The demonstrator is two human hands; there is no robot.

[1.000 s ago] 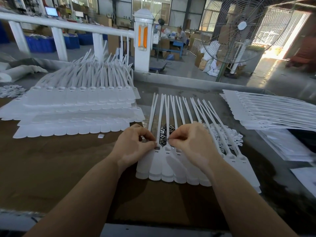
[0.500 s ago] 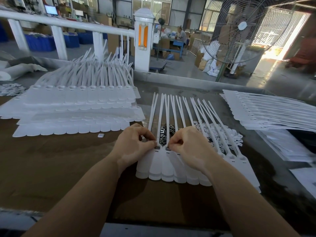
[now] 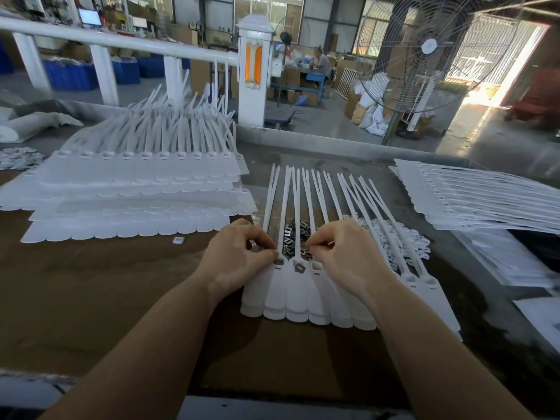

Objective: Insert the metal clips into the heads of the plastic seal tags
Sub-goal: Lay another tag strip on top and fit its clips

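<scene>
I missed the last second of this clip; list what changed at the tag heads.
The right hand drew back right, off the tag heads, uncovering a metal clip now lying in one head; it now pinches at the clip pile. The left hand kept pressing the neighbouring head, and the strip of tags did not shift.

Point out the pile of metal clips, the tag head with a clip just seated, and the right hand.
pile of metal clips (image 3: 291,236): head view, dark heap between straps.
clipped tag head (image 3: 300,268): head view, seated clip.
right hand (image 3: 348,253): head view, back of hand.
</scene>
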